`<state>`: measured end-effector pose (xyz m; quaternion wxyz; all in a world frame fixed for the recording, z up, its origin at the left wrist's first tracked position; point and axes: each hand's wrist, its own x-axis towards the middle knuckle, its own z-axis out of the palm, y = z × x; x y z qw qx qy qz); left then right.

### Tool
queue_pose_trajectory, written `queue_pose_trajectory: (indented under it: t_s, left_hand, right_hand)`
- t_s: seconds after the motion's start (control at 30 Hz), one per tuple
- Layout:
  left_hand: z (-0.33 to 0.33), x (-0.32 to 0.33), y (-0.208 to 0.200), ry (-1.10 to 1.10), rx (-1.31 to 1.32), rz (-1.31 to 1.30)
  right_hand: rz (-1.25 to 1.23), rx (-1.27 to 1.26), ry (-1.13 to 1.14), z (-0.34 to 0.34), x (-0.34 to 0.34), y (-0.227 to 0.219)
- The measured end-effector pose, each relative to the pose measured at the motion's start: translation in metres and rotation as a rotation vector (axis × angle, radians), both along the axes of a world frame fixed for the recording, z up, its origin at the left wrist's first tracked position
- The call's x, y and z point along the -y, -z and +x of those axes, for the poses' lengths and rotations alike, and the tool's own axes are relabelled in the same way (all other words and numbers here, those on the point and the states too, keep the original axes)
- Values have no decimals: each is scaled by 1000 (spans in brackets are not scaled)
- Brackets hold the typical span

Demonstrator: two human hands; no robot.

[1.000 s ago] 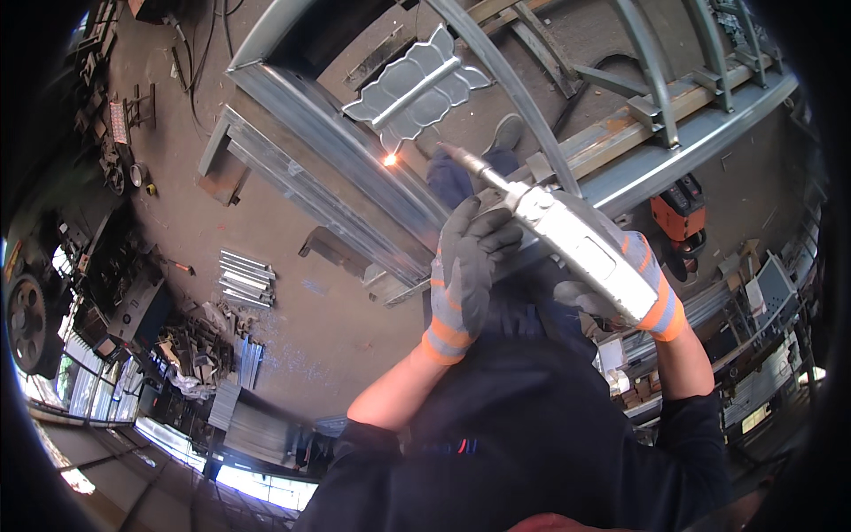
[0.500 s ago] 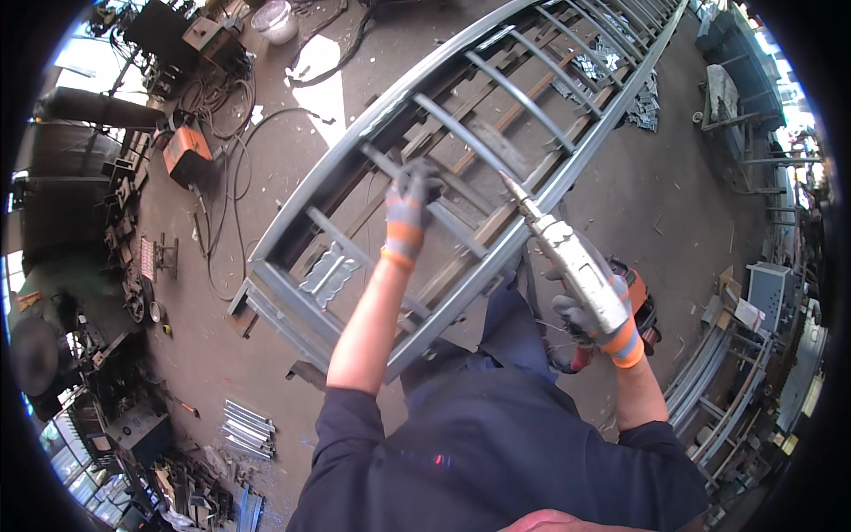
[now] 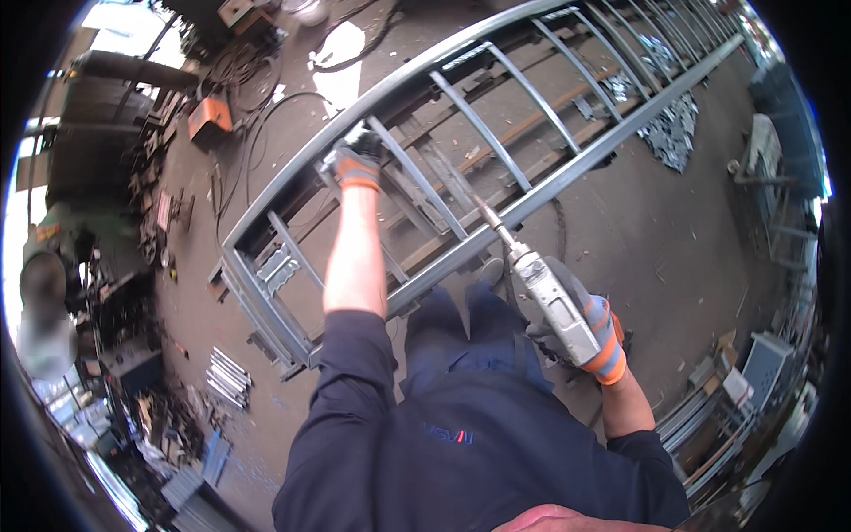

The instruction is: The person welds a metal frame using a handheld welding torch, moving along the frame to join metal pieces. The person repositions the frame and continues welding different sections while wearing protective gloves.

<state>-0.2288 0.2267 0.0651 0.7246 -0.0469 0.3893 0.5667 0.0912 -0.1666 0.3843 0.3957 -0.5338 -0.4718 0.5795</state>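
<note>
A long metal frame of two rails (image 3: 306, 191) with crosswise rungs (image 3: 417, 177) stretches diagonally in front of me. My left hand (image 3: 356, 164), in a grey and orange glove, reaches to the far rail by the upper end of a rung. Its fingers are smeared, so whether they grip is unclear. My right hand (image 3: 594, 332), gloved alike, is closed around a silver handheld power tool (image 3: 558, 306) with a long narrow bit (image 3: 489, 215). The bit points up and left, over the near rail in this view; contact cannot be made out.
Thin metal pieces (image 3: 671, 133) lie heaped beyond the near rail. An orange box-shaped machine (image 3: 210, 120) with cables stands at the left. Short bars (image 3: 229, 377) lie on the floor at lower left. Long metal stock (image 3: 709, 434) fills the lower right.
My left hand has moved left and up to the far rail. The tool in my right hand has shifted left and down. The whole view has turned somewhat.
</note>
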Motion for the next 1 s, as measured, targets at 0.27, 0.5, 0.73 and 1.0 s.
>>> queue_pose_trajectory:
  t_s: [0.27, 0.5, 0.73, 1.0]
  left_hand:
    - [22, 171, 6, -103, -50, 63]
    - [-13, 87, 102, -204, -80, 114]
    - [-35, 53, 181, 24, -329, 28]
    - [-39, 40, 201, 130, -644, 85]
  right_hand:
    - [226, 204, -12, -60, -112, 54]
    - [67, 416, -212, -131, -238, 165]
    - [-17, 269, -176, -179, -311, 270]
    - [-152, 267, -295, -193, -349, 325]
